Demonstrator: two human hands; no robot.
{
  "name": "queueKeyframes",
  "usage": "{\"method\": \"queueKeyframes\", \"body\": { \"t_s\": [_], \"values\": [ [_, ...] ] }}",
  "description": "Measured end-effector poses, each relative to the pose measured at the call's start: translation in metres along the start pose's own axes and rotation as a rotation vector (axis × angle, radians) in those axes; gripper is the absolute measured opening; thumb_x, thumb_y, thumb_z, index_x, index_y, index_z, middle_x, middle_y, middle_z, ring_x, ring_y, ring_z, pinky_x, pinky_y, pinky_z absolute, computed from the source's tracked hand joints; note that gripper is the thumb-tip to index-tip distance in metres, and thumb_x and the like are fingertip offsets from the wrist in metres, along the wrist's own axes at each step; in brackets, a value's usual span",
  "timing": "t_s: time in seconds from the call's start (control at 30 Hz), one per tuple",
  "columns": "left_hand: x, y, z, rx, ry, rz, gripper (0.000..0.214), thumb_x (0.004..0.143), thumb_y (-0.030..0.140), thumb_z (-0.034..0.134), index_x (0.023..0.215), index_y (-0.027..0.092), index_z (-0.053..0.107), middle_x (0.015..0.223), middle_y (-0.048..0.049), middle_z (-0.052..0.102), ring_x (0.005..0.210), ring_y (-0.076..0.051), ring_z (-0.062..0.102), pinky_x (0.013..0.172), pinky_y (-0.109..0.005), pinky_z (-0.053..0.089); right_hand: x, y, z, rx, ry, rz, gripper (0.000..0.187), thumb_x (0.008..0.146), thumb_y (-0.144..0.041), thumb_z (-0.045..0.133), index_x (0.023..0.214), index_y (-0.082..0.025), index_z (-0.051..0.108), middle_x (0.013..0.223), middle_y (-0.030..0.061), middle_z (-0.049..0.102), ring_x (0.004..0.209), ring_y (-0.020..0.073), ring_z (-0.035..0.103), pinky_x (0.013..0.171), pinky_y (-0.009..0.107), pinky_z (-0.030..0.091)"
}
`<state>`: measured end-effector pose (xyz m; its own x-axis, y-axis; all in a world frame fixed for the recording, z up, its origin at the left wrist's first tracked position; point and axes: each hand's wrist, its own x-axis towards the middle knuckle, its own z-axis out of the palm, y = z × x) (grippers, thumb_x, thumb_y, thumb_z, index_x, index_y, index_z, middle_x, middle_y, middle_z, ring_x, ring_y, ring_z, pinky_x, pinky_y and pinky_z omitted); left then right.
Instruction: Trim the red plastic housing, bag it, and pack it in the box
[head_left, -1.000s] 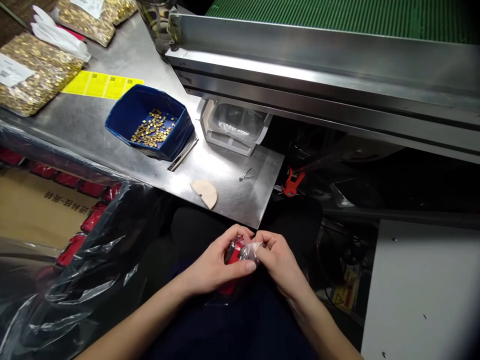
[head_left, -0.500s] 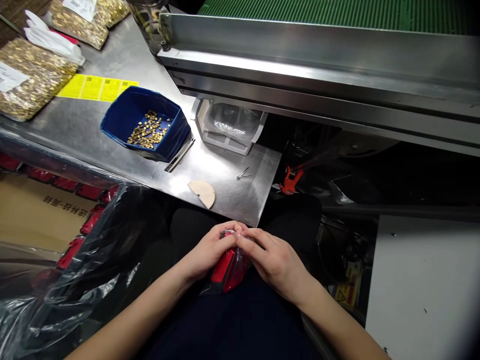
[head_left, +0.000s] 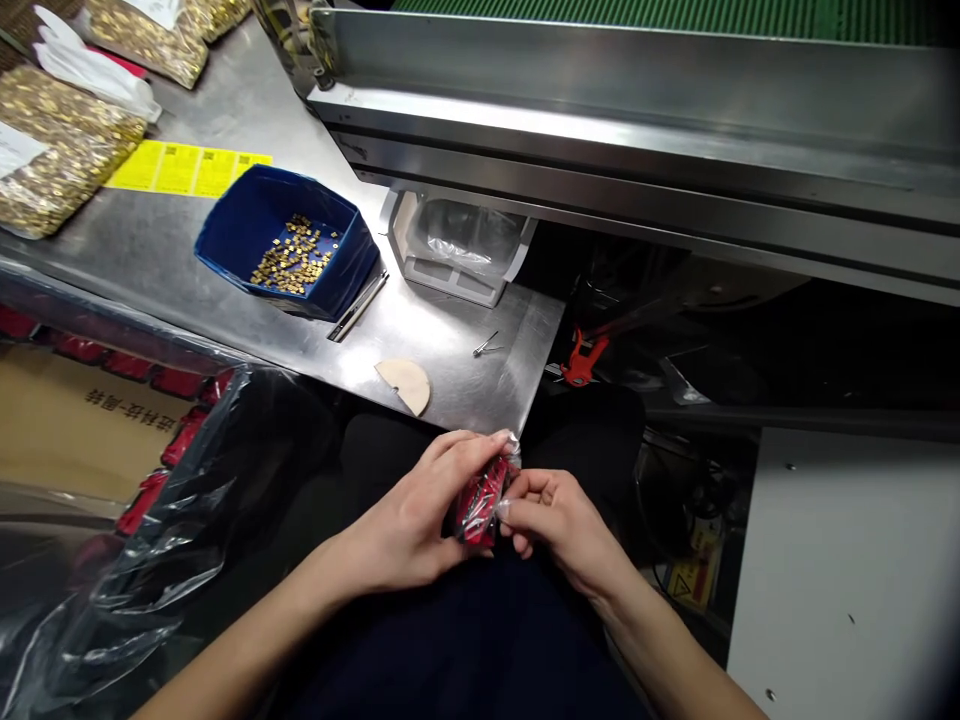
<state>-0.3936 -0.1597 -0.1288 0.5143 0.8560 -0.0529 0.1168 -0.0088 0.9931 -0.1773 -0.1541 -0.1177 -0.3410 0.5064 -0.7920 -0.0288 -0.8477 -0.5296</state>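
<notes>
A red and black part in clear plastic film is held over my lap, close to the table's front edge. My left hand wraps around it from the left, fingers along its top and thumb beneath. At its right side my right hand pinches the clear film between thumb and fingertips. What exactly the red part is cannot be made out under the shiny film. On the metal table just ahead lie a tan half-disc and a small metal pin-like piece.
A blue bin holds small brass pieces, with a slim metal tool beside it. A grey tray contains clear film. Bags of brass parts stand left. A metal conveyor frame crosses ahead. A plastic-lined carton holds red pieces.
The wrapped red part has turned and shifted slightly right. My left hand has moved from a fingertip hold to wrapping around it; my right hand has dropped to the film at its right side.
</notes>
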Motion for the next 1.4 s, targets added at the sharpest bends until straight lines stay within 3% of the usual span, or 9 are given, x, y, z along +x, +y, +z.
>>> {"method": "queueKeyframes", "body": {
  "t_s": [0.17,0.37,0.5,0.63,0.83,1.03,1.13,1.27,1.4],
  "values": [
    [-0.012,-0.003,0.014,-0.317,0.021,-0.011,0.084,0.089,0.039,0.080,0.159,0.036,0.034,0.150,-0.0116,0.054,0.145,-0.037,0.040,0.122,-0.053,0.031,0.004,0.020,0.002,0.271,-0.046,0.144,0.020,0.070,-0.028,0.078,0.079,-0.014,0.066,0.059,-0.0046,0.059,0.042,0.0024,0.039,0.040,0.014,0.030],
    [-0.017,-0.010,0.019,-0.792,0.420,-0.438,0.046,0.101,0.048,0.059,0.143,0.030,0.054,0.121,-0.0057,0.062,0.103,-0.021,0.062,0.087,-0.029,0.053,-0.008,0.025,0.014,-0.072,-0.161,0.024,0.010,0.073,-0.019,0.074,0.079,-0.013,0.069,0.062,-0.0022,0.061,0.050,0.0067,0.047,0.047,0.018,0.036],
    [-0.015,-0.011,0.007,-0.694,0.133,-0.702,0.052,0.099,0.059,0.057,0.133,0.020,0.064,0.111,-0.0096,0.070,0.099,-0.026,0.065,0.089,-0.035,0.052,-0.016,0.023,0.017,-0.275,-0.187,-0.015,0.004,0.073,-0.013,0.069,0.074,-0.016,0.066,0.061,-0.0063,0.053,0.053,0.0057,0.038,0.050,0.019,0.028],
    [-0.015,-0.008,-0.004,-0.712,-0.021,-0.579,0.058,0.092,0.054,0.071,0.139,0.022,0.059,0.127,-0.0108,0.067,0.117,-0.033,0.062,0.101,-0.041,0.049,-0.011,0.024,0.018,-0.351,-0.117,-0.087,0.008,0.075,-0.020,0.073,0.071,-0.017,0.067,0.063,-0.0037,0.061,0.054,0.0078,0.046,0.051,0.020,0.033],
    [-0.016,0.021,-0.018,-0.576,0.028,-0.202,0.089,0.082,0.033,0.085,0.156,0.040,0.037,0.156,-0.0089,0.049,0.142,-0.037,0.048,0.117,-0.049,0.037,0.019,0.009,0.015,-0.126,0.022,-0.116,0.021,0.074,-0.032,0.078,0.074,-0.016,0.065,0.063,-0.0013,0.066,0.053,0.0110,0.058,0.053,0.021,0.044],
    [-0.014,0.036,-0.016,-0.758,-0.026,-0.070,0.035,0.092,0.045,0.074,0.124,0.030,0.071,0.080,-0.0014,0.078,0.090,-0.029,0.075,0.119,-0.055,0.030,0.023,-0.031,0.002,0.075,0.024,-0.287,0.033,0.073,-0.043,0.087,0.080,-0.016,0.069,0.071,0.0007,0.070,0.060,0.0110,0.059,0.058,0.021,0.045],
    [-0.008,0.017,-0.007,-0.940,0.126,-0.175,0.037,0.094,0.057,0.065,0.095,0.021,0.074,0.073,-0.0034,0.073,0.079,-0.024,0.071,0.094,-0.041,0.052,0.013,-0.044,-0.004,0.030,0.007,-0.454,0.025,0.078,-0.039,0.086,0.081,-0.018,0.073,0.072,-0.0006,0.068,0.063,0.0116,0.058,0.061,0.023,0.046],
    [-0.005,-0.004,0.010,-0.978,0.098,-0.587,0.053,0.099,0.063,0.054,0.119,0.018,0.071,0.113,-0.0149,0.076,0.104,-0.031,0.072,0.092,-0.044,0.056,-0.001,-0.045,-0.001,-0.254,-0.007,-0.655,0.007,0.084,-0.028,0.081,0.081,-0.021,0.079,0.080,0.0009,0.070,0.075,0.0152,0.063,0.073,0.027,0.049],
    [-0.003,-0.006,0.019,-1.243,0.074,-0.631,0.071,0.092,0.077,0.051,0.122,0.016,0.071,0.108,-0.0157,0.077,0.099,-0.034,0.074,0.087,-0.047,0.060,-0.008,-0.034,0.009,-0.365,-0.106,-0.620,0.005,0.086,-0.028,0.080,0.084,-0.024,0.082,0.090,0.0026,0.072,0.087,0.0184,0.067,0.083,0.030,0.053]
  ]
}}
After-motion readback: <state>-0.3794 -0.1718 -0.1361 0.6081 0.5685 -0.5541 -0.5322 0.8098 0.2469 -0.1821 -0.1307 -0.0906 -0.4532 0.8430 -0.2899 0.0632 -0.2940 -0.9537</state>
